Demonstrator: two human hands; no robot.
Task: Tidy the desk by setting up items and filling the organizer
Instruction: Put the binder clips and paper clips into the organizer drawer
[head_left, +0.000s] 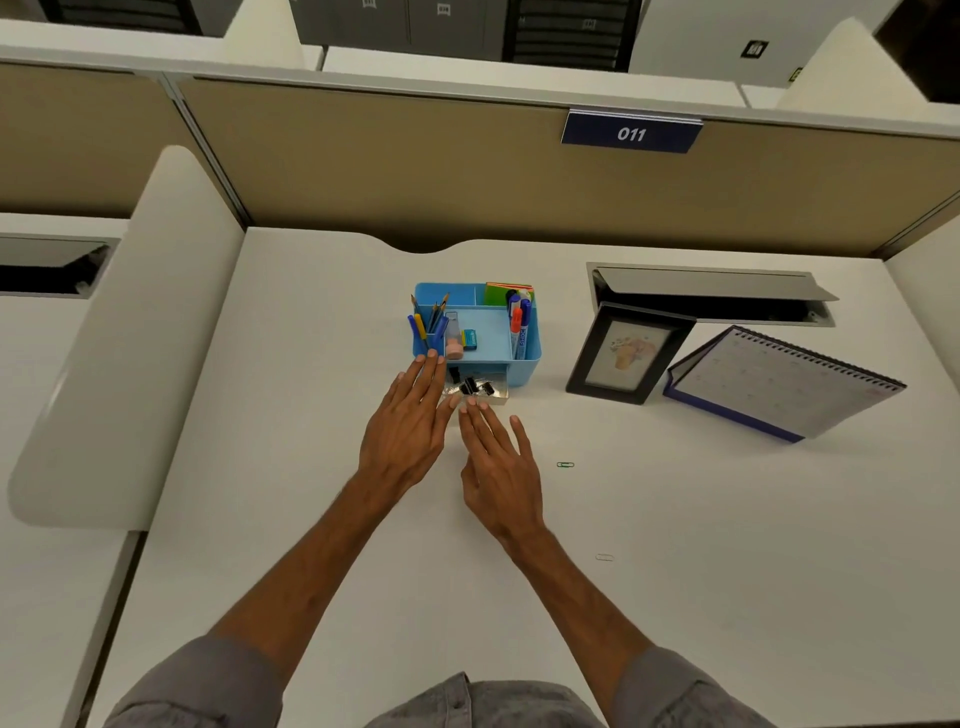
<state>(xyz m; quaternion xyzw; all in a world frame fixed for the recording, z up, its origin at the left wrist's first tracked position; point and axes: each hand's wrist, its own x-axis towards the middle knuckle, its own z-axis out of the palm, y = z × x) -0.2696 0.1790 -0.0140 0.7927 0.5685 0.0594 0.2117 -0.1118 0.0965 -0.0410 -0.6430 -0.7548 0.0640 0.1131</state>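
The blue organizer stands mid-desk at your 12 o'clock. Its small clear drawer is pulled out toward you with black binder clips inside. Both your hands are flat and empty, fingers straight. The left hand has its fingertips against the organizer's near-left corner. The right hand has its fingertips at the drawer's front lip.

Up top, pencils and pens fill the left slot, markers the right, and sticky notes sit at the back.

The step in hand looks like the drawer stage, filled and about ready to slide home. But a green paper clip lies loose on the desk at 4 o'clock from the drawer, and a pale paper clip lies farther along the same line.

The next move probably calls for a fingertip pinch on each flat clip before you close up. After that, brace with your left hand while your right pushes the drawer in straight.

At 3 o'clock from the organizer, the photo frame and calendar stand propped.
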